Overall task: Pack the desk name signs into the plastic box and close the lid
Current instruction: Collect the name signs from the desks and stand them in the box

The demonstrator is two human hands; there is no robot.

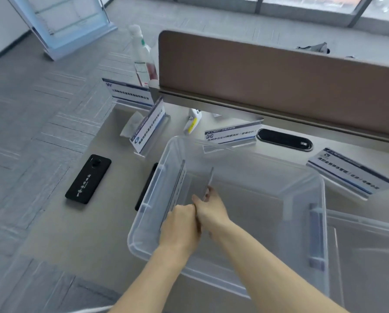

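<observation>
A clear plastic box (320, 213) stands open on the desk in front of me. Both hands reach inside it at its left end. My left hand (180, 224) is closed on a name sign (175, 188) standing on edge against the left wall. My right hand (211, 208) pinches a second upright sign (209, 179) beside it. Several more signs stand on the desk: one at the far left corner (130, 93), one angled (148, 127), one behind the box (232, 134), one at the right (347, 172). The clear lid (367, 245) lies to the right of the box.
A black phone (88, 178) lies left of the box, and a second dark object (146, 186) rests against the box's left wall. A spray bottle (143, 57) stands at the desk's far corner. A brown partition (268, 75) bounds the back. A cable grommet (284, 140) sits behind the box.
</observation>
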